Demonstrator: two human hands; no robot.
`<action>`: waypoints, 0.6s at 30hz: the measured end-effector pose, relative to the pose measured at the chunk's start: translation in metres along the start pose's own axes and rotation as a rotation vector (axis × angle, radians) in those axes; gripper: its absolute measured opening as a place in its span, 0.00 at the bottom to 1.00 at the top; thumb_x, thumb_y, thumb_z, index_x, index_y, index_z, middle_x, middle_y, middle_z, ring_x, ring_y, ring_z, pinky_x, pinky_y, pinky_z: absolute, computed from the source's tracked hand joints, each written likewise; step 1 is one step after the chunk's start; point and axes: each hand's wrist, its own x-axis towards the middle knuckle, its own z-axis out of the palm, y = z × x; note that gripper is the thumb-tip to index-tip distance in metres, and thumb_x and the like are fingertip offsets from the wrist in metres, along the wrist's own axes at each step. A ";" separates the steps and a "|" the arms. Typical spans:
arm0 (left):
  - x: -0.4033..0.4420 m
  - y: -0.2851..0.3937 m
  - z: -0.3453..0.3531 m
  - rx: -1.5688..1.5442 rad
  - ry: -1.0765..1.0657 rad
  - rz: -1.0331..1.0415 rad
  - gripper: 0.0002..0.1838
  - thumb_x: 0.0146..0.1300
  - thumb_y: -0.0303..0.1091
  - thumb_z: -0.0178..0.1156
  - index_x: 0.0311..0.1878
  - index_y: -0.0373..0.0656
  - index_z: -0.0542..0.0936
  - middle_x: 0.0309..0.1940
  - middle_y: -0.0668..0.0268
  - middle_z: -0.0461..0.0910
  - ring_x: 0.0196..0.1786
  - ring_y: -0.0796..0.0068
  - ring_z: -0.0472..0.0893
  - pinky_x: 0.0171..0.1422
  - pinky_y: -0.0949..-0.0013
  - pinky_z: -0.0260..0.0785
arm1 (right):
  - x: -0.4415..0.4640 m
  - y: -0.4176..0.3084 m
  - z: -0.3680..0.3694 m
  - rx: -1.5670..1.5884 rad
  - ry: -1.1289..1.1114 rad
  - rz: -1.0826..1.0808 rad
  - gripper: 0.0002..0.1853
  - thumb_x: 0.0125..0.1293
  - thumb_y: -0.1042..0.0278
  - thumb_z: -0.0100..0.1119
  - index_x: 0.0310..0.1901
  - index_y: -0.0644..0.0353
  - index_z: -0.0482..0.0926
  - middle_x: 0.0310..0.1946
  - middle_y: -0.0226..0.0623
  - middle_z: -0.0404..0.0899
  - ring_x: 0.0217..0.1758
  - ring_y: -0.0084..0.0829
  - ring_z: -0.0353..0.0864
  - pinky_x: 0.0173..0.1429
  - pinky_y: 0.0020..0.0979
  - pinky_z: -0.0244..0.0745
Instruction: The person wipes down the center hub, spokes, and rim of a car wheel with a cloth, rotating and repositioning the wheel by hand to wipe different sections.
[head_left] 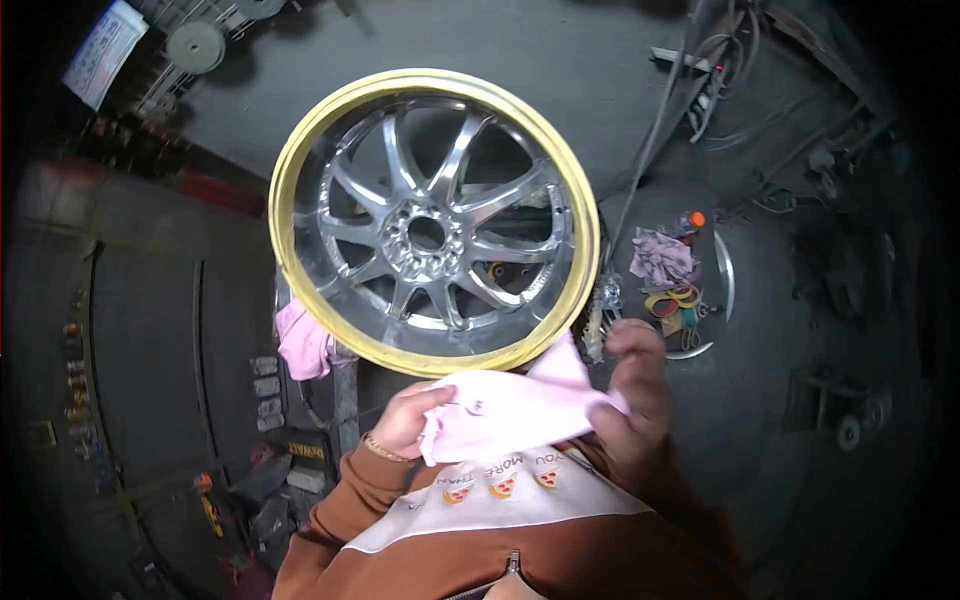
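A pink cloth (515, 408) is stretched between my two hands, just below the near edge of a polished multi-spoke wheel rim (435, 365) with a yellow outer lip. On the left, my left hand (408, 418) pinches one end of the cloth, a bracelet at its wrist. My right hand (635, 400) is at the other end, somewhat blurred, with its thumb against the cloth and its fingers curled above. Behind the rim's lower left edge hangs another pink cloth (303, 342).
Right of the rim lie a stained cloth (662, 257), an orange-capped bottle (690, 222) and a roundish tray (730, 275) with small items. A DeWalt case (308, 452) is at lower left. Cables (735, 60) hang at upper right.
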 end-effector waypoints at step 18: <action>0.113 -0.107 0.082 1.017 -0.608 0.003 0.32 0.73 0.49 0.49 0.72 0.43 0.57 0.57 0.59 0.72 0.62 0.72 0.70 0.64 0.68 0.62 | -0.078 0.110 -0.053 0.830 0.429 0.800 0.14 0.73 0.72 0.47 0.59 0.56 0.67 0.42 0.43 0.77 0.20 0.18 0.67 0.22 0.21 0.65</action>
